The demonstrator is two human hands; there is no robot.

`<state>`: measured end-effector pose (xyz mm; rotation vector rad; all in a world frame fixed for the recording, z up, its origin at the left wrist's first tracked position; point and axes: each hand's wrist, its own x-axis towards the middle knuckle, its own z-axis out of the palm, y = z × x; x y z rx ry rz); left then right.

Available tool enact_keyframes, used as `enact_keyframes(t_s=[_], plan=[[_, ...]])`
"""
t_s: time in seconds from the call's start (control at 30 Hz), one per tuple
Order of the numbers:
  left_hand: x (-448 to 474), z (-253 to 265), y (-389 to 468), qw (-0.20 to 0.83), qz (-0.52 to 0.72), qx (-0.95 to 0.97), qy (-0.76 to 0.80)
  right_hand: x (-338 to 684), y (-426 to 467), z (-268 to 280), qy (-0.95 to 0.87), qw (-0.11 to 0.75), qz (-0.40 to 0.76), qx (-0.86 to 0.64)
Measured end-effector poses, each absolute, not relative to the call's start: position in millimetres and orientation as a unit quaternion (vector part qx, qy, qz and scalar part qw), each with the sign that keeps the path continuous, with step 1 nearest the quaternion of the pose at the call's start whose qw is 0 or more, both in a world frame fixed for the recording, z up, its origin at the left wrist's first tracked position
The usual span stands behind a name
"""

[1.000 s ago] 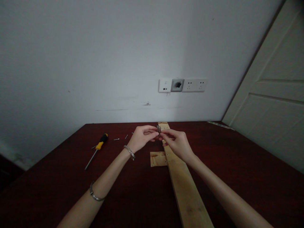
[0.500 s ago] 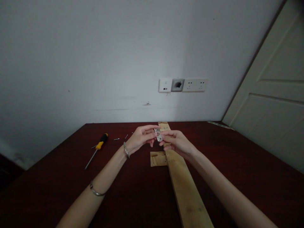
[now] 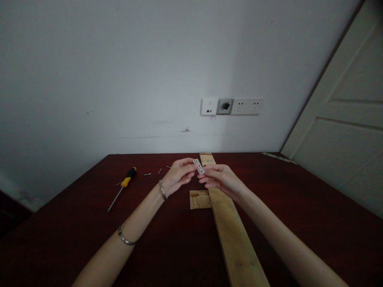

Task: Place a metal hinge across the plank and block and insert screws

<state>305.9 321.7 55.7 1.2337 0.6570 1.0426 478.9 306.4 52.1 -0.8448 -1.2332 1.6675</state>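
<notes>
We hold a small metal hinge (image 3: pixel 199 166) between our two hands, lifted above the far part of the counter (image 3: pixel 299 207). The left hand (image 3: pixel 178 176) closes its grip on the upper left end of the hinge with thumb and fingertips, and the right hand (image 3: pixel 220 179) pinches the lower right end in the same way, so both grips are closed on the same piece. The hinge lies exactly between them, touching both, and neither hand is nearer than the other.

The long axis of the hinge runs on a slant, from upper left down to lower right, and its flat bright face looks toward us. We cannot tell if the two leaves are folded or spread, because the piece is too small.

Just below the hands a long wooden plank (image 3: pixel 236 243) lies on the counter, running from us toward the wall, with a short wooden block (image 3: pixel 199 199) touching its left side. The hinge hangs above the far part of the plank, apart from it. A screwdriver (image 3: pixel 122 187) with a yellow and black handle lies well to the left, and a few small screws (image 3: pixel 157 171) lie between it and the left hand.
</notes>
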Motion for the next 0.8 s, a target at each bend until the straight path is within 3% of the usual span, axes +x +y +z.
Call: enact_keyframes(t_s=[0.8], plan=[[300.0, 54.9, 325.4, 0.53, 0.464, 0.603, 0.375, 475.5, 310.8, 48.2, -0.585, 0.494, 0.503, -0.401]])
